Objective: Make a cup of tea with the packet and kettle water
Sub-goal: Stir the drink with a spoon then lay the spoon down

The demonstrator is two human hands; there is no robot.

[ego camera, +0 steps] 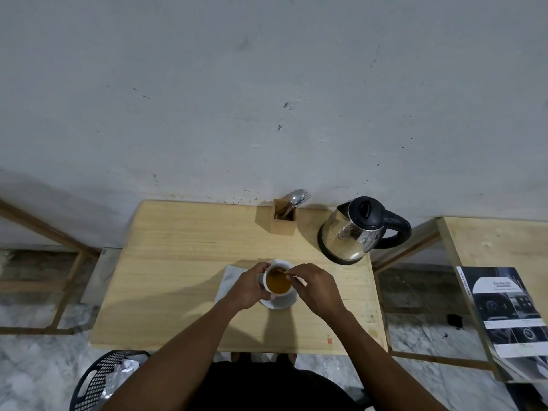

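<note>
A white cup [278,280] full of brown tea stands on a white saucer [281,304] near the middle of the wooden table [178,262]. My left hand [247,287] wraps around the cup's left side. My right hand [317,287] pinches a thin stirring stick [289,275] whose tip dips into the tea. A steel kettle [353,232] with a black lid and handle sits at the table's back right, apart from both hands. A white napkin [229,280] lies under the saucer's left edge. No packet is visible.
A wooden holder [284,222] with a spoon and fork stands at the back by the wall. A black mesh bin [103,381] with crumpled paper sits on the floor at lower left. A second table with a booklet [504,310] is on the right.
</note>
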